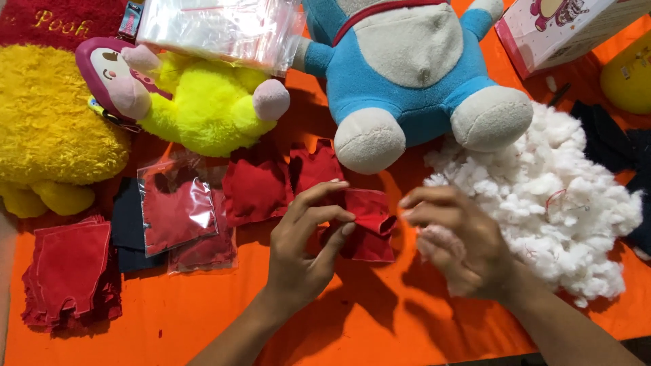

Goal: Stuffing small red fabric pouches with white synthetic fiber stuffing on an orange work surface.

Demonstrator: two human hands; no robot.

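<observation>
My left hand (305, 240) pinches a small red fabric pouch (369, 227) by its open edge, thumb and forefinger closed on the cloth. My right hand (454, 237) is curled just right of the pouch with a tuft of white stuffing under its fingers, touching the pouch's opening. A large heap of white stuffing (549, 190) lies directly to the right. Two stuffed red pouches (258, 186) lie above my left hand on the orange cloth (203, 318).
A blue and white plush toy (407, 61) lies at top centre, a yellow plush with a pink face (196, 102) to its left, a big yellow plush (47, 129) far left. Clear bags holding red pieces (176, 210), a stack of flat red pieces (68, 271), a box (563, 27) top right.
</observation>
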